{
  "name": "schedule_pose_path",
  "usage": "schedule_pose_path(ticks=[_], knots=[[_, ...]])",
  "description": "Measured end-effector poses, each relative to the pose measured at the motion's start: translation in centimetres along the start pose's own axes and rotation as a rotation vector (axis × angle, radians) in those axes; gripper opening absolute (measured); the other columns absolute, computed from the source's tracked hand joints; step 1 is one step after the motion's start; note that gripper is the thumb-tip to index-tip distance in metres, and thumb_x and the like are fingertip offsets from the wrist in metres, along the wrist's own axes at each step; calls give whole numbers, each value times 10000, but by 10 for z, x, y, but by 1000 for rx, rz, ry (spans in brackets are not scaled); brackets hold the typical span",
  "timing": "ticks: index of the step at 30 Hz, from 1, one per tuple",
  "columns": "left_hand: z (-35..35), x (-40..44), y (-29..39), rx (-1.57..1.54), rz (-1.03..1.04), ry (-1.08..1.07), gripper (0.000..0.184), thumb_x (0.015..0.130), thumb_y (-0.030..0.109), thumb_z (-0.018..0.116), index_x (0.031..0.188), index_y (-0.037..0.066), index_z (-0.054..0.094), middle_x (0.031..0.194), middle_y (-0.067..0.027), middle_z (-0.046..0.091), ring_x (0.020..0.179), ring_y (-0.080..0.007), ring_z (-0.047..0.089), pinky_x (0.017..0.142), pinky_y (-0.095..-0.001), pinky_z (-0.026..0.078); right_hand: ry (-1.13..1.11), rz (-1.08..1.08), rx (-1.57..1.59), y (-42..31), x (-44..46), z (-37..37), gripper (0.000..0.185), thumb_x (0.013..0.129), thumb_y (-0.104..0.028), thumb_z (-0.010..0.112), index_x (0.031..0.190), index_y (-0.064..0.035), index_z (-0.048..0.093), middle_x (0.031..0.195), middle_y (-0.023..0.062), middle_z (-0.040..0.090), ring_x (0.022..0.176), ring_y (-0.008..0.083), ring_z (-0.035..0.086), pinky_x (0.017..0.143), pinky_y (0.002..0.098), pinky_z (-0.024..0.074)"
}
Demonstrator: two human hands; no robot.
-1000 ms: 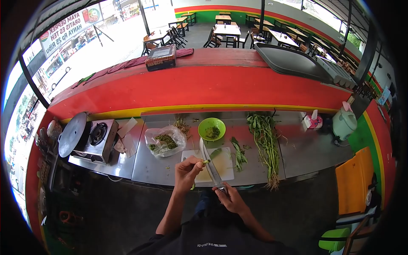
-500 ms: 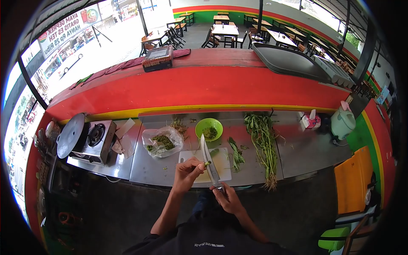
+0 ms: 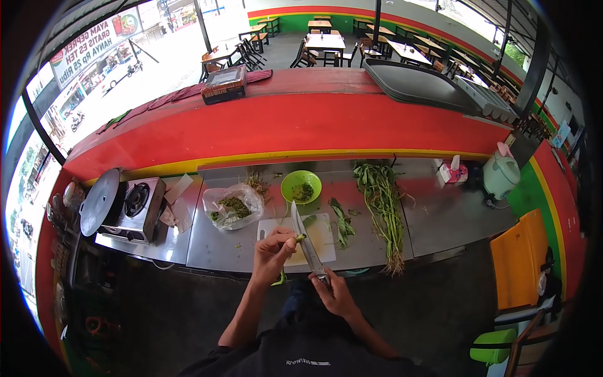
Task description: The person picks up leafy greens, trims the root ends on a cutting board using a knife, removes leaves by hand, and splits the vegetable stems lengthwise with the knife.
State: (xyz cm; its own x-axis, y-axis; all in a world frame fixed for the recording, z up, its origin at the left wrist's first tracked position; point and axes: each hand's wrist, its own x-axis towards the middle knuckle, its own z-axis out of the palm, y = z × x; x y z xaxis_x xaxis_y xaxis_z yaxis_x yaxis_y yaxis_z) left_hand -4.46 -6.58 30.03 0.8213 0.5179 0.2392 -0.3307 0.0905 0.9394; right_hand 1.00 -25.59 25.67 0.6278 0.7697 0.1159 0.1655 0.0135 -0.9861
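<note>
My left hand (image 3: 272, 252) pinches a small green vegetable piece (image 3: 301, 237) between thumb and fingertips. My right hand (image 3: 338, 296) grips the handle of a knife (image 3: 308, 247), its long blade slanting up and left close beside that piece. Both hands are raised over the near edge of a white cutting board (image 3: 325, 241). A green strip (image 3: 280, 278) shows below my left hand; what it belongs to is hidden. Beyond the board sits a lime-green bowl (image 3: 289, 182) with chopped greens (image 3: 303, 192) inside. Loose leaves (image 3: 342, 223) lie right of the board.
Left of the bowl, a clear plastic bag (image 3: 256, 202) holds small green pieces. A long bunch of leafy stems with roots (image 3: 383, 213) lies to the right. A gas stove (image 3: 139, 210) stands far left; a tissue pack (image 3: 453, 171) and a pale green container (image 3: 501, 174) are at right.
The view has shifted slightly. The knife blade has turned a little beside the vegetable piece, and a green strip now shows below my left hand. Both hands keep their grips.
</note>
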Motion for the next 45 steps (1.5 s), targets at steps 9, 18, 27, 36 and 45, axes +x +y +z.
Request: schedule_pose_path(ticks=[9,18,27,36,45], knots=[[0,-11,-12,-78,-201,-26,86,921,79,673,965,12,705,943,-41,609,812,-77,554,647,-219,448,69,72,97,19,-13,-2,221,972,-197,586,1053,3,632,578,-30,462,521,35,400,489,261,306],[0,-20,-6,78,-57,-93,73,898,53,697,939,-6,708,943,-50,615,821,-86,549,693,-224,435,34,69,97,10,-19,-5,218,979,-191,579,1044,11,625,589,-29,473,529,36,413,501,251,321],[6,-28,-17,-12,-29,53,150,967,128,619,922,-11,654,845,-13,578,633,-47,451,536,-207,341,-22,43,22,7,-31,-5,191,981,-181,573,1034,-1,611,613,6,513,537,47,439,509,264,341],[-6,-19,-15,-153,-87,-46,99,942,64,641,938,-22,688,875,-36,595,693,-61,501,579,-206,390,-54,78,-5,26,-43,-7,235,978,-243,578,1031,-19,626,599,10,520,509,66,440,504,275,345],[-16,-25,4,108,-172,-245,72,872,13,708,936,12,740,926,-54,631,851,-100,580,729,-235,465,-99,131,58,21,-43,-7,243,978,-243,582,1044,-16,635,599,5,532,503,61,452,497,267,334]])
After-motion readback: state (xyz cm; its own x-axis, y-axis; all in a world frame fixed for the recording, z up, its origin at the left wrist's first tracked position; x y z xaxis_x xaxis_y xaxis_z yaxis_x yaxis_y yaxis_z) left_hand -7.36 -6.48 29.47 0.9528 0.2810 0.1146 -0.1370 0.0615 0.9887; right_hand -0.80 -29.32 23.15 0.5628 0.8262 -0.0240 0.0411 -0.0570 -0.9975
